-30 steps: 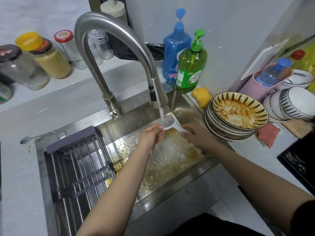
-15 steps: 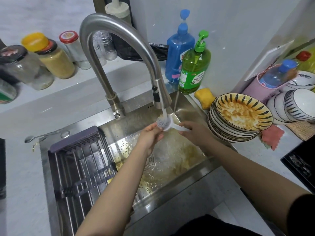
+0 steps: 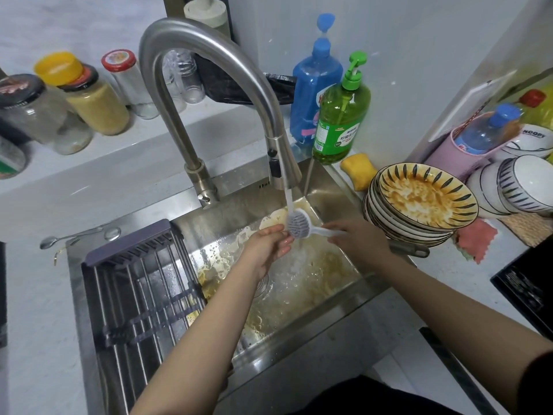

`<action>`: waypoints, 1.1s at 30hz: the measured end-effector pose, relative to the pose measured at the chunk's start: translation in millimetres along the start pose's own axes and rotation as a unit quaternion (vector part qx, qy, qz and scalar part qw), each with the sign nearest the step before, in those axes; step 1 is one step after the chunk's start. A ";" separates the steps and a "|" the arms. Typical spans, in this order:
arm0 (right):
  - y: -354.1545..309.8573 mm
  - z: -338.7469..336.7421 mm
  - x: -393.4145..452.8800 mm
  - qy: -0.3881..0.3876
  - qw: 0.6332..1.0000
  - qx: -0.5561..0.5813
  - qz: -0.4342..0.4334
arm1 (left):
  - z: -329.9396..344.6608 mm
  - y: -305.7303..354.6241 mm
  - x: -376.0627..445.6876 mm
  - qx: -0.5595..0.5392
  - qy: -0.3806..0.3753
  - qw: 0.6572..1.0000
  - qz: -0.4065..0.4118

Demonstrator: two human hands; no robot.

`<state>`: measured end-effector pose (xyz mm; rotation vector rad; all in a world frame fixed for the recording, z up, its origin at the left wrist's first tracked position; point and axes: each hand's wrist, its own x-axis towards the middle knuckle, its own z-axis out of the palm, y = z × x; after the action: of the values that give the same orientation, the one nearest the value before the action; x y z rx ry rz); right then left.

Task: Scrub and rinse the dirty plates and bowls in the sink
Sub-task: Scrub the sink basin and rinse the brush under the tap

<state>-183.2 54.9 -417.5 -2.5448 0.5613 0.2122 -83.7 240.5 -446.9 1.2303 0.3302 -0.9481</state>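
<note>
Greasy plates (image 3: 419, 202) stacked untouched beside sink (image 3: 344, 298), right hand (image 3: 359, 239) gripping brush (image 3: 299, 224) under running water, left hand (image 3: 269, 245) open against bristles, risking splashing residue onto counter.

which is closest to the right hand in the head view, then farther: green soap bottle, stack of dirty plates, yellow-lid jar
From the right hand:
1. stack of dirty plates, just to its right on the counter
2. green soap bottle, behind the sink
3. yellow-lid jar, far left shelf
</note>
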 end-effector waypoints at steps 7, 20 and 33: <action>-9.2 -5.4 1.6 -0.003 1.000 0.007 -0.012 | -2.5 5.1 -6.6 -0.035 -0.008 0.999 0.022; -26.2 -2.1 29.1 -0.065 0.997 -0.032 -0.018 | -9.3 12.9 -8.6 -0.090 0.031 0.994 0.053; -21.4 -3.2 27.1 -0.064 0.998 0.023 0.015 | -7.0 19.1 -19.0 -0.075 0.017 0.993 0.088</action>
<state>-149.4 60.4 -411.9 -2.4588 0.5472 0.3667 -78.6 255.5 -424.0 1.1193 0.3073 -0.7381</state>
